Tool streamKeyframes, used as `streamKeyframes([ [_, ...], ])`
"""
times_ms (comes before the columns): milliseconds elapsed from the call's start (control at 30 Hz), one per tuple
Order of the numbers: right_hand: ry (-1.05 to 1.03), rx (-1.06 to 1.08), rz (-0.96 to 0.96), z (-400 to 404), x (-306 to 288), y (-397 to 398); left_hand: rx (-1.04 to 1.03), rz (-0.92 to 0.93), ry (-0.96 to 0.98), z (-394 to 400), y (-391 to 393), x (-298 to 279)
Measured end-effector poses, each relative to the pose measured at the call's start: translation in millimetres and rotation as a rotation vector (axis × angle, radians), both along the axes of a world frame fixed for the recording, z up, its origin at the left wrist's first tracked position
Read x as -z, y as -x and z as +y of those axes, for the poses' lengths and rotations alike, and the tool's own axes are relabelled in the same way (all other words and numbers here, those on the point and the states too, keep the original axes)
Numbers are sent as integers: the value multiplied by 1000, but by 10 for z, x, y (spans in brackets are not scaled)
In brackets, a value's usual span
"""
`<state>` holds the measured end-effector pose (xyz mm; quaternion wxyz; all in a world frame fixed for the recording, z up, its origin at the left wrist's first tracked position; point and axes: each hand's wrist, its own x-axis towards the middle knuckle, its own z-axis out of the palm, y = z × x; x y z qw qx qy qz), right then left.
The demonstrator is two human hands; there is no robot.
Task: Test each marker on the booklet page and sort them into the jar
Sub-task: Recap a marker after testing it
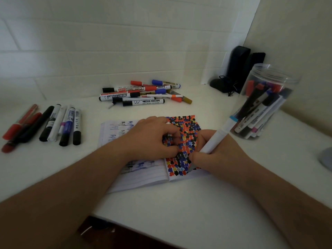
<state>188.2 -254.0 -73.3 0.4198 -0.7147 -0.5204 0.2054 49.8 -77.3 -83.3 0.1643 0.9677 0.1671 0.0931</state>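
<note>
An open booklet (143, 178) lies in the middle of the white table, its right page thick with red, black, blue and yellow dabs. My left hand (150, 137) rests on the page with curled fingers; whether it holds something small I cannot tell. My right hand (213, 155) grips a white marker with a light blue end (220, 135), its tip touching the page low on the right. A clear jar (287, 83) at the right holds several markers. A pile of markers (142, 94) lies behind the booklet, and a row of markers (52, 124) lies at the left.
Black cases (239, 67) and a small black pouch with a cord (221, 85) stand in the back right corner against the wall. A grey object (326, 159) shows at the right edge. The table's front edge runs below my arms.
</note>
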Motion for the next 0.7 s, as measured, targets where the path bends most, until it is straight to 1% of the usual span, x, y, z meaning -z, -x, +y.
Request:
streamKeyframes([
  [167, -6, 2, 0, 7, -16, 2, 0, -1, 0, 16, -8, 13],
  [300, -15, 11, 42, 14, 13, -49, -3, -3, 8, 14, 0, 14],
  [467, 2, 17, 1, 14, 30, -36, -4, -7, 14, 10, 5, 9],
  [600, 15, -2, -5, -3, 9, -19, -4, 0, 12, 5, 0, 8],
  [700, -14, 11, 16, 8, 14, -35, -7, -8, 26, -6, 3, -8],
])
